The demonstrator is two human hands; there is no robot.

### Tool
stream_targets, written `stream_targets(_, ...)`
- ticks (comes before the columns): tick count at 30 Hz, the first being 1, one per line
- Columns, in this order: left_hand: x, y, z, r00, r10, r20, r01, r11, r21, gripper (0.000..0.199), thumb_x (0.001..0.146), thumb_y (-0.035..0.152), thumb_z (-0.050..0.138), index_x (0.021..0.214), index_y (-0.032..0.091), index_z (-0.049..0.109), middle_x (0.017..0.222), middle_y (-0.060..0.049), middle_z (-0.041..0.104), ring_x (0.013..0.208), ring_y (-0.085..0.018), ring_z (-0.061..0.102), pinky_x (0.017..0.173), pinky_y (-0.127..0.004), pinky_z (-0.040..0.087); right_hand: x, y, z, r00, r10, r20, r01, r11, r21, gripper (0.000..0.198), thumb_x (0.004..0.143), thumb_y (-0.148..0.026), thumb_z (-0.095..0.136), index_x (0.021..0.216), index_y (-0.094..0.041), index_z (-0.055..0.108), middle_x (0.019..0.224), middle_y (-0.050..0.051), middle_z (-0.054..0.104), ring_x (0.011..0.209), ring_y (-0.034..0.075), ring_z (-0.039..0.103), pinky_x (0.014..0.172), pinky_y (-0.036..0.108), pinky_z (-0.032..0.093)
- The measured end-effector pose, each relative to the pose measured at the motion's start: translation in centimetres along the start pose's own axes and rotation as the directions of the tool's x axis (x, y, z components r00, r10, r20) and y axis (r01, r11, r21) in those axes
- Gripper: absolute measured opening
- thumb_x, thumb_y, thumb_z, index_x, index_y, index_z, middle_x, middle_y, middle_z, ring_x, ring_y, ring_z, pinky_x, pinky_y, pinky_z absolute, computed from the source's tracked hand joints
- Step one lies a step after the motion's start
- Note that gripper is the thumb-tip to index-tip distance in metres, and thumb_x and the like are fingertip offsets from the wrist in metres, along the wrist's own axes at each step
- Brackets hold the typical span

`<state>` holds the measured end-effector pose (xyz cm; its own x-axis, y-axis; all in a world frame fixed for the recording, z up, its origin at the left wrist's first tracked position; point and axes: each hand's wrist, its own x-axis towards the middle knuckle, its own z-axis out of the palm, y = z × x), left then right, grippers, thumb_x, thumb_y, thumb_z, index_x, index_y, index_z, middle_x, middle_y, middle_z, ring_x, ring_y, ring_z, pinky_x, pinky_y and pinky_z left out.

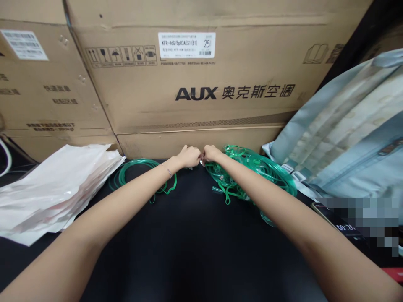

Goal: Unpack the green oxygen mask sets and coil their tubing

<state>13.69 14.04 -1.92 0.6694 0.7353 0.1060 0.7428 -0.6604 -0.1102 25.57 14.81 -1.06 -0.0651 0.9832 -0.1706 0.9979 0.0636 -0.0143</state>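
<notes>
My left hand (189,156) and my right hand (210,153) are both closed, with their fingers meeting at the middle near the foot of the cardboard box. A small shiny bit (202,162) shows between them; what they grip is mostly hidden. Beside and partly behind my left wrist lies a coil of clear green tubing (136,162) with a green strap (174,184). Under and around my right forearm sits a tangled pile of green tubing and clear green plastic pieces (277,176), with green straps (227,195) hanging toward me.
A large cardboard box (201,113) stands upright behind the black surface (182,247). White flat packets (59,184) are stacked at left. On the right are a pale blue backpack (355,155), a phone showing a timer (346,228) and a red object (393,274).
</notes>
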Motion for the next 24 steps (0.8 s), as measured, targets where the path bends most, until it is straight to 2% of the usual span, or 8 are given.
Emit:
stream_targets(5, 0.4, 0.5, 0.3, 1.000, -0.024, 0.009, 0.024, 1.000, 0.005, 0.024, 0.085, 0.026, 0.044, 0.088, 0.013, 0.064, 0.097, -0.009, 0.064, 0.096, -0.022, 0.056, 0.087, -0.043, 0.037, 0.2, -0.2, 0.4, 0.999, 0.045, -0.019, -0.044, 0.999, 0.017, 0.028, 0.084, -0.030, 0.054, 0.107, -0.013, 0.055, 0.108, 0.008, 0.057, 0.096, 0.018, 0.057, 0.080, 0.037, 0.048)
stream_targets(11, -0.4, -0.1, -0.5, 0.996, -0.033, -0.077, 0.031, 0.999, -0.025, 0.029, 0.083, 0.021, 0.039, 0.087, 0.014, 0.067, 0.102, -0.012, 0.064, 0.099, -0.027, 0.056, 0.085, -0.043, 0.037, 0.1, -0.3, 0.4, 0.997, 0.050, -0.052, -0.049, 0.998, 0.029, 0.028, 0.085, -0.031, 0.054, 0.106, -0.013, 0.056, 0.109, 0.008, 0.057, 0.097, 0.018, 0.057, 0.081, 0.037, 0.047)
stream_targets(18, -3.9, -1.8, -2.9, 0.975, -0.083, -0.207, 0.063, 0.993, -0.102, 0.030, 0.084, 0.024, 0.038, 0.095, 0.015, 0.065, 0.108, -0.009, 0.061, 0.101, -0.024, 0.054, 0.088, -0.040, 0.037, -1.0, -0.9, -0.2, 0.996, -0.008, -0.091, 0.009, 1.000, 0.004, 0.041, 0.071, -0.033, 0.068, 0.104, -0.012, 0.060, 0.108, 0.011, 0.061, 0.102, 0.022, 0.056, 0.086, 0.038, 0.045)
stream_targets(24, -7.9, -1.7, -3.9, 0.952, -0.092, -0.291, 0.040, 0.983, -0.180, 0.029, 0.083, 0.026, 0.041, 0.093, 0.015, 0.066, 0.107, -0.007, 0.061, 0.098, -0.022, 0.055, 0.089, -0.037, 0.039, -0.8, -1.7, 0.6, 0.995, -0.007, -0.104, 0.002, 0.999, -0.042, 0.030, 0.085, -0.031, 0.053, 0.109, -0.013, 0.055, 0.113, 0.009, 0.056, 0.101, 0.020, 0.055, 0.086, 0.042, 0.045)
